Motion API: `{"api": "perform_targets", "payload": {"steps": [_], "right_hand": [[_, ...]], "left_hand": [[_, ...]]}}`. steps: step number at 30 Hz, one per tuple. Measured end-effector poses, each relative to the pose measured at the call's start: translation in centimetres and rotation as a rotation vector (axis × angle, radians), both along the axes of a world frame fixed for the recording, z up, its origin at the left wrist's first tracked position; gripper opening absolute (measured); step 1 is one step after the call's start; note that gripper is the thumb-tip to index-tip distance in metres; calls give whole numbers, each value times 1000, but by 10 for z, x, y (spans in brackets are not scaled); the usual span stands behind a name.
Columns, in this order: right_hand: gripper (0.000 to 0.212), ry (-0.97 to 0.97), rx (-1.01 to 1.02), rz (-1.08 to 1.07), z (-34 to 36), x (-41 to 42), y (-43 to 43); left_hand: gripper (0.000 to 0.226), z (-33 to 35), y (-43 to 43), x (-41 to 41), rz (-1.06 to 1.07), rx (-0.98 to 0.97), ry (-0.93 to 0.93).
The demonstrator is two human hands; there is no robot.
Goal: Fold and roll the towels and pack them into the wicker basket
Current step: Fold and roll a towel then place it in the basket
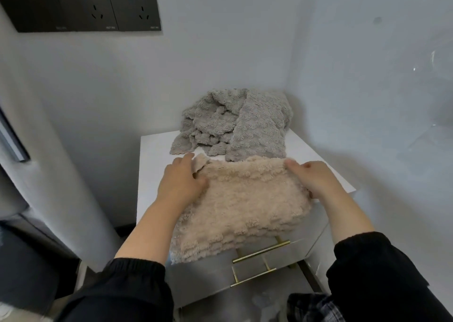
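A fluffy beige towel lies on the white cabinet top, its near end hanging over the front edge. My left hand grips the towel's far left part, where a corner sticks up. My right hand holds its far right edge, fingers curled over the fabric. A crumpled grey towel sits in a heap behind, against the wall corner. No wicker basket is in view.
The cabinet has drawers with gold bar handles below the towel. Walls close in behind and to the right. A dark panel of sockets is on the wall, upper left. Checked fabric shows at the bottom right.
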State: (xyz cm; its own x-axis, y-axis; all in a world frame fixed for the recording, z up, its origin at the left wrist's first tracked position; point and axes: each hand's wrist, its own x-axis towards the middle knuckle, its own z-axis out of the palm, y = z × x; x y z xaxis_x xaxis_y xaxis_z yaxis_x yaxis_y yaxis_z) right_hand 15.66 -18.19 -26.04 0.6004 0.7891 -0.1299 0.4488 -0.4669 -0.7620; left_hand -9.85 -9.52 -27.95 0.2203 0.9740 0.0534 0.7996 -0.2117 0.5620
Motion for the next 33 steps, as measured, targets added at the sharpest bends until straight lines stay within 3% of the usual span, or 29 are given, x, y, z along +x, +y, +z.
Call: {"api": "perform_targets", "payload": {"steps": [3, 6, 7, 9, 10, 12, 16, 18, 20, 22, 23, 26, 28, 30, 31, 33], "right_hand": [[56, 118, -88, 33, -2, -2, 1], [54, 170, -329, 230, 0, 3, -6], [61, 230, -366, 263, 3, 4, -7], [97, 215, -347, 253, 3, 8, -5], [109, 146, -324, 235, 2, 9, -3], [96, 65, -268, 198, 4, 7, 2], [52, 10, -130, 120, -3, 2, 6], [23, 189, 38, 136, -4, -3, 5], [4, 515, 220, 161, 4, -3, 0], [16, 695, 288, 130, 7, 3, -2], [17, 650, 257, 89, 3, 5, -1], [21, 263, 147, -68, -11, 11, 0], [21, 193, 165, -84, -14, 11, 2], [8, 153, 161, -45, -13, 10, 6], [15, 89, 130, -23, -12, 9, 7], [16, -4, 118, 11, -10, 7, 9]], "left_hand": [[54, -4, -3, 7, 16, 86, 57], [47, -1, -1, 8, 92, 60, 27], [39, 2, -1, 8, 113, 49, 6], [10, 7, 1, 6, 165, 50, -50], [18, 6, 4, 5, 191, 45, -87], [35, 6, 7, 1, 216, 29, -134], [34, 8, 11, -1, 180, -5, -270], [30, 12, 12, -2, 172, -75, -428], [25, 19, 13, -4, 196, -174, -648], [23, 22, 15, -6, 210, -283, -854], [26, 22, 15, -8, 213, -297, -883], [41, 9, 18, -13, 208, -141, -630], [45, 1, 20, -14, 212, -7, -343], [26, 1, 20, -13, 220, 74, -156], [13, 4, 19, -11, 237, 98, -100], [10, 8, 19, -8, 278, 117, -34]]}}
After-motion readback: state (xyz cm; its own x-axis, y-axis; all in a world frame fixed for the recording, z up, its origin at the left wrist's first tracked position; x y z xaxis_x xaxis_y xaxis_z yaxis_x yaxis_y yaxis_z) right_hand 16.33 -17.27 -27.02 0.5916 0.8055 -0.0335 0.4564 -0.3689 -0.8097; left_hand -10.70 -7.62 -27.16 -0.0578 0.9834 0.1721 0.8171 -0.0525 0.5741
